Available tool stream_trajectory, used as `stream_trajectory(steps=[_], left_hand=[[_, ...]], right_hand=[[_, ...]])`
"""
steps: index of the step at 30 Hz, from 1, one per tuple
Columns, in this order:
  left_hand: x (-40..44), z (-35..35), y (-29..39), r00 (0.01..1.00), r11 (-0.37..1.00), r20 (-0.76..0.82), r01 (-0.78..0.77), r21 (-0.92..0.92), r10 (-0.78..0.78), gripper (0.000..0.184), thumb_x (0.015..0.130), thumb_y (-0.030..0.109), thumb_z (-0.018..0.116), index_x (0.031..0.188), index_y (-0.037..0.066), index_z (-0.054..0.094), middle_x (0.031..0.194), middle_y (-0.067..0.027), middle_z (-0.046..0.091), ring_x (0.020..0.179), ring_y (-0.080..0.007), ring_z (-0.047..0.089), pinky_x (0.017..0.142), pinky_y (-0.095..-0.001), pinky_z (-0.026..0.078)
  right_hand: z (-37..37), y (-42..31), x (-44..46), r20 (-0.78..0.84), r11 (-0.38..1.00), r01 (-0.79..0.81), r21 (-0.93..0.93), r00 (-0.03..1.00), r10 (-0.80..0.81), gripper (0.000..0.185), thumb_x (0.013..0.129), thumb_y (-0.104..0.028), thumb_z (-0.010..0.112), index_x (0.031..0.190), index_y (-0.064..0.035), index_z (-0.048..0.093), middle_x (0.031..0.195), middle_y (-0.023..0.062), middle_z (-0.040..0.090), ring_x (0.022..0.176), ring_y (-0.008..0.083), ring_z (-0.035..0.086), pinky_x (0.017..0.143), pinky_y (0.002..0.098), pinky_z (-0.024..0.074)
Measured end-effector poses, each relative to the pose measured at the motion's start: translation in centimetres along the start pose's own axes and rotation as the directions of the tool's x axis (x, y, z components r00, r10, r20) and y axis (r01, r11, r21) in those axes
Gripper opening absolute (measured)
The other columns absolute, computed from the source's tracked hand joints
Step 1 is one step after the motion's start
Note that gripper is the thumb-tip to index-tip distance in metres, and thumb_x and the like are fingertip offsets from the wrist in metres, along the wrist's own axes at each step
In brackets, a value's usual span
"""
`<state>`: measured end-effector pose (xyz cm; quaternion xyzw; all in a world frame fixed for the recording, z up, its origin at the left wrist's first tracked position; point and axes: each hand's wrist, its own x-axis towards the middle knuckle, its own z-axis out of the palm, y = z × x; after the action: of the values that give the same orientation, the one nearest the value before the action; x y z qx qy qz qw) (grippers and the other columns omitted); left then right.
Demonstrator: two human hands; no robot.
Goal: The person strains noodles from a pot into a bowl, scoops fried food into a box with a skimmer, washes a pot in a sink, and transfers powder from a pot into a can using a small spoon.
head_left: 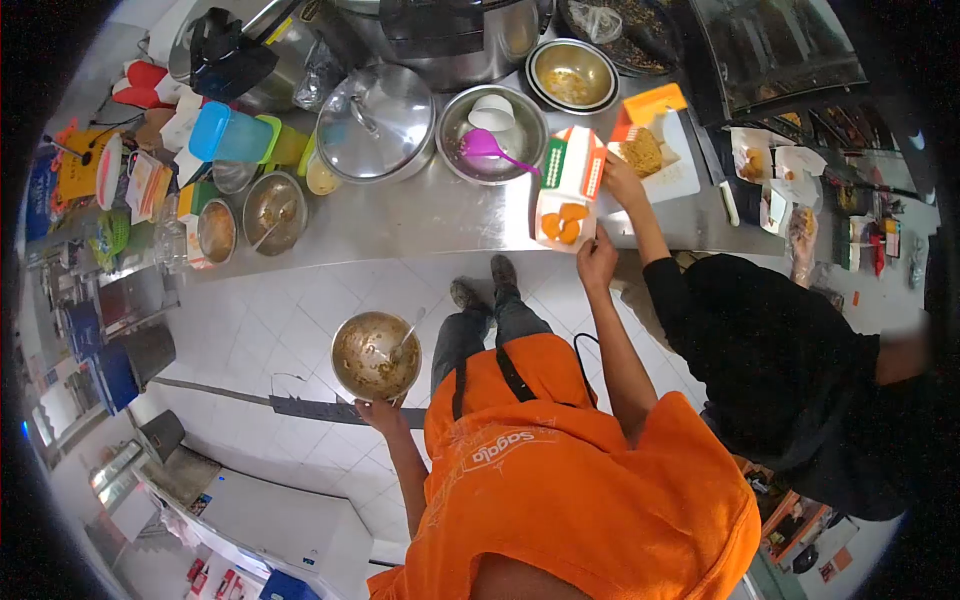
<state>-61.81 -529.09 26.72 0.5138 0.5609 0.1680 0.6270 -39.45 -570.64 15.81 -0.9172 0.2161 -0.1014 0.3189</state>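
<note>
The food box (570, 175), white with green and red panels, sits at the near edge of the tabletop (400, 222), with orange-brown pieces of food (570, 212) in its open near part. The wearer's right hand (597, 260) is at the near right corner of the food box, its grip closed on that corner. A second person's hand (625, 185), reaching out of a black sleeve (668, 290), touches the right side of the food box. Well to the left of the food box and nearer to the wearer, the left hand (380, 413) has its grip clamped on the near side of a metal mixing bowl (350, 345) above the tiled floor (260, 320); a spoon (408, 335) and brownish smears show inside. Just left of the food box stands a steel basin (455, 127) with a purple spoon (482, 145) and a white cup (492, 112), and farther left a lidded pot (375, 125). Right of the food box are brown noodles (648, 153) and a white-handled knife (728, 203).
</note>
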Motion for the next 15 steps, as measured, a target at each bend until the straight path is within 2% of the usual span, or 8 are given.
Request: stream_trajectory(steps=[4,5,7,9,10,11,13,15], left_hand=[[3.0,-4.2,-4.4,0.977,0.966,0.119,-0.196,0.169,0.177,0.037,0.087,0.002,0.058,0.117,0.009,0.038,0.121,-0.0162,0.050,0.101,-0.0368,0.061,0.066,-0.0530,0.063],[3.5,-5.0,-5.0,0.971,0.957,0.128,-0.221,0.188,0.199,0.037,0.087,0.003,0.059,0.117,0.009,0.038,0.120,-0.0161,0.050,0.100,-0.0363,0.062,0.066,-0.0528,0.063],[2.8,-4.2,-3.6,0.989,0.984,0.042,-0.146,0.103,0.142,0.036,0.087,0.003,0.059,0.117,0.009,0.038,0.118,-0.0159,0.051,0.099,-0.0353,0.062,0.066,-0.0520,0.063],[1.8,-3.3,-1.2,0.999,0.997,-0.028,-0.032,-0.065,0.030,0.036,0.087,0.004,0.059,0.116,0.009,0.038,0.117,-0.0156,0.052,0.097,-0.0342,0.063,0.065,-0.0508,0.064],[1.7,-3.6,-0.2,0.998,0.983,-0.055,0.023,-0.180,-0.034,0.035,0.088,0.004,0.059,0.116,0.009,0.038,0.116,-0.0154,0.053,0.096,-0.0337,0.063,0.065,-0.0501,0.064],[2.6,-4.5,-0.9,0.993,0.982,-0.099,0.043,-0.182,-0.062,0.031,0.087,0.003,0.056,0.113,0.009,0.039,0.114,-0.0152,0.054,0.094,-0.0318,0.064,0.064,-0.0484,0.064],[4.4,-6.7,-2.1,0.987,0.975,-0.142,0.042,-0.220,-0.074,0.028,0.086,0.001,0.053,0.110,0.009,0.040,0.113,-0.0151,0.055,0.093,-0.0310,0.064,0.063,-0.0484,0.064],[5.8,-7.9,-1.9,0.979,0.963,-0.189,0.020,-0.269,-0.073,0.024,0.085,0.000,0.049,0.107,0.009,0.042,0.109,-0.0147,0.056,0.092,-0.0300,0.065,0.062,-0.0490,0.064]], right_hand=[[0.8,-2.8,3.9,-0.028,0.992,-0.071,0.103,0.997,0.074,0.031,0.084,-0.011,0.055,0.113,-0.0021,0.065,0.097,0.0239,0.068,0.084,0.0388,0.068,0.077,0.0439,0.0521],[2.3,-1.1,4.9,0.007,0.964,-0.158,0.214,0.987,0.161,0.030,0.086,-0.018,0.057,0.111,-0.0028,0.066,0.099,0.0188,0.070,0.087,0.0323,0.069,0.077,0.0418,0.0528],[2.0,-2.1,6.7,-0.045,0.986,-0.150,0.070,0.987,0.153,0.032,0.089,-0.021,0.059,0.116,-0.0035,0.064,0.096,0.0170,0.070,0.090,0.0274,0.068,0.077,0.0385,0.0536],[0.5,-3.5,7.1,0.005,0.985,-0.168,-0.035,0.986,0.168,0.035,0.091,-0.019,0.058,0.122,-0.0026,0.061,0.099,0.0149,0.070,0.090,0.0238,0.068,0.076,0.0352,0.0542],[2.6,0.0,7.7,-0.017,0.953,-0.111,0.283,0.993,0.121,0.038,0.091,-0.013,0.059,0.128,-0.0018,0.056,0.101,0.0140,0.069,0.090,0.0222,0.067,0.076,0.0320,0.0546],[2.3,1.0,8.0,0.001,0.920,-0.222,0.324,0.972,0.234,0.039,0.090,-0.008,0.060,0.128,0.0000,0.055,0.107,0.0138,0.067,0.087,0.0226,0.066,0.075,0.0309,0.0549],[1.1,0.7,5.7,-0.081,0.852,-0.227,0.471,0.951,0.298,0.033,0.095,-0.015,0.054,0.122,0.0042,0.056,0.117,0.0199,0.063,0.102,0.0265,0.063,0.079,0.0369,0.0543],[0.6,-0.6,2.4,-0.171,0.993,0.008,0.114,0.985,0.012,0.045,0.102,-0.034,0.044,0.120,0.0057,0.057,0.119,0.0267,0.060,0.108,0.0411,0.058,0.089,0.0427,0.0485]])
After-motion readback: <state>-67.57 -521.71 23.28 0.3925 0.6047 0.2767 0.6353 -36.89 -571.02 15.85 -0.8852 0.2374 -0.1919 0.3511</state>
